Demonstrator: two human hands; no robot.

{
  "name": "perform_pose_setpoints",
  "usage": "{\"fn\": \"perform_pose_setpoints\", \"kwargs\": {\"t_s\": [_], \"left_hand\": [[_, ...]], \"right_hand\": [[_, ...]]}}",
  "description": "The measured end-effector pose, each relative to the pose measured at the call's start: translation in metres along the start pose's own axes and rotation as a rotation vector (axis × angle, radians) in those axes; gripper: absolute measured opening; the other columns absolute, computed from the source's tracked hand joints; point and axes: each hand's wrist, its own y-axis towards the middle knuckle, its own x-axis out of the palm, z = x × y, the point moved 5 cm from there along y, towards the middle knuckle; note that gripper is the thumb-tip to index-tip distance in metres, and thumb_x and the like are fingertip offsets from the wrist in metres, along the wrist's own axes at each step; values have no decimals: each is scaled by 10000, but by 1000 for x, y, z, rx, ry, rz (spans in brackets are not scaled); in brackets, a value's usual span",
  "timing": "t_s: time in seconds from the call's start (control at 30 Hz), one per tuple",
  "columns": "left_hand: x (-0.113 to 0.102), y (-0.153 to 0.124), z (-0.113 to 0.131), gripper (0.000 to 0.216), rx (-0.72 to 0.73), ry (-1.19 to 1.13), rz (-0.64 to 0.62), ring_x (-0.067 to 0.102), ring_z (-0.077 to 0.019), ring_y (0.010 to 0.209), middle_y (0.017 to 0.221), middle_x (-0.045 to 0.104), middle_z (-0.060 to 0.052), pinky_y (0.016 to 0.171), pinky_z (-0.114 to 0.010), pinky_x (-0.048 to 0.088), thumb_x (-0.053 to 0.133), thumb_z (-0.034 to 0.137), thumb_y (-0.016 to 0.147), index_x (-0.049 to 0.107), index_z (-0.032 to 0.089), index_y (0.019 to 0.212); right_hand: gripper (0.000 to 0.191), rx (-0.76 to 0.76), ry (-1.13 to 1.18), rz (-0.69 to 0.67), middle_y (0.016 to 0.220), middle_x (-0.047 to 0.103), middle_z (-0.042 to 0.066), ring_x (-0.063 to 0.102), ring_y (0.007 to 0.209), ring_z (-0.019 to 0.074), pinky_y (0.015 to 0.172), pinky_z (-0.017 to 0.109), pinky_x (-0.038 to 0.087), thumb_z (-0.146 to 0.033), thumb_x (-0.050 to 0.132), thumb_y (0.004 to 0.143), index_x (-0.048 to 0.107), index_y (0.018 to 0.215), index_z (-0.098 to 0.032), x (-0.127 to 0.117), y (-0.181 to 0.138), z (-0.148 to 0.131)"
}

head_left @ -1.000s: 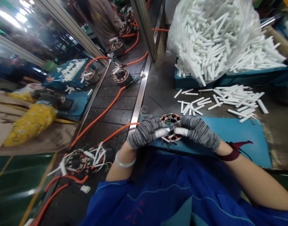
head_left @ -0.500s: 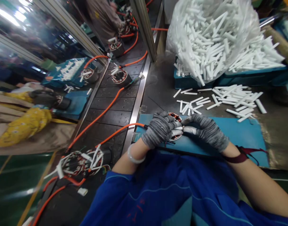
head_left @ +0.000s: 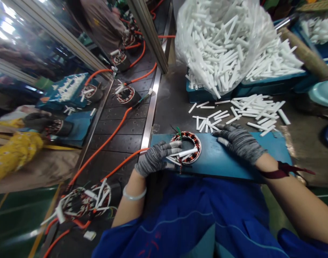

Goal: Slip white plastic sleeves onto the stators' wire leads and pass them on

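Note:
A round motor stator (head_left: 188, 145) with copper windings and coloured wires lies on a blue mat (head_left: 234, 157). My gloved left hand (head_left: 155, 157) grips its left rim, fingers curled by a white sleeve tube (head_left: 186, 152) lying across the stator. Over the mat's far edge my gloved right hand (head_left: 240, 141) reaches with fingers spread, holding nothing, its tips near the loose white tubes (head_left: 244, 113) scattered on the bench.
A clear bag of white tubes (head_left: 225, 43) sits on blue bins at the back. Left of the mat runs a black conveyor (head_left: 121, 129) with orange cables and more stators (head_left: 85, 200). Another person stands at the far end. A metal post (head_left: 148, 36) rises nearby.
My right hand let go of the tube at the stator and moved right and away toward the loose tubes. My left hand stays on the stator, which now shows fully.

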Motion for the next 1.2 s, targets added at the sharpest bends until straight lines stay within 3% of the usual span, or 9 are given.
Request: {"fn": "perform_pose_setpoints", "kwargs": {"t_s": [0.13,0.37,0.47,0.53,0.63,0.73,0.87,1.03,1.2], "left_hand": [[10,-2,8,345,-145,197,56,687,-230,1247,1437,670,-73,1015,-341,566,624,355,1000,690,250,1323],[26,41,33,651,-729,480,-66,760,-380,1017,1443,613,-270,796,-455,635,747,559,870,675,114,1339],[19,55,35,719,-851,419,-80,738,-423,1086,1470,581,-287,857,-518,638,800,556,822,655,86,1348],[10,52,36,740,-764,338,1,682,-420,1224,1450,604,-276,997,-532,600,803,543,827,626,71,1369],[-6,30,38,689,-470,168,175,585,-339,1383,1460,610,-228,1147,-474,520,780,457,875,558,100,1421],[-14,5,34,522,-297,34,258,584,-256,1393,1501,584,-160,1138,-415,539,681,340,968,522,186,1440],[-14,-12,30,415,-253,45,405,655,-231,1304,1422,641,-120,1051,-383,606,689,284,967,572,230,1362],[-13,-21,40,261,-212,341,579,781,-170,985,1118,760,-29,845,-258,667,748,201,919,684,261,1165],[-16,-23,41,245,-145,477,529,801,-178,919,1062,803,-57,846,-226,659,746,190,924,711,212,1166]], "right_hand": [[375,21,-97,-38,1237,754,135,678,1113,309,1012,470,517,-351,496,1014,758,1227,-188,-1,4,3],[353,140,-166,38,920,777,119,699,839,285,753,375,520,-491,618,946,776,1029,-186,-16,15,-5],[359,146,-149,129,913,780,122,707,833,298,746,389,524,-460,622,941,766,1121,-185,-21,11,-20],[363,89,-95,217,949,784,128,715,888,309,803,419,538,-431,574,968,763,1158,-187,-24,2,-35],[332,67,134,370,969,794,105,730,915,275,842,408,557,-415,537,989,776,1092,-208,-27,-18,-57],[249,140,384,453,941,810,65,753,841,231,778,359,584,-379,587,962,774,1017,-224,-22,-34,-69],[185,190,510,447,894,813,37,760,787,215,755,346,603,-339,627,931,770,965,-226,-11,-38,-77],[173,142,478,470,924,806,37,759,810,210,775,354,610,-315,628,947,754,1021,-222,-9,-37,-83],[222,-201,164,563,1018,804,26,732,892,183,818,328,579,-167,602,985,736,1139,-256,-22,-33,-113]]}}
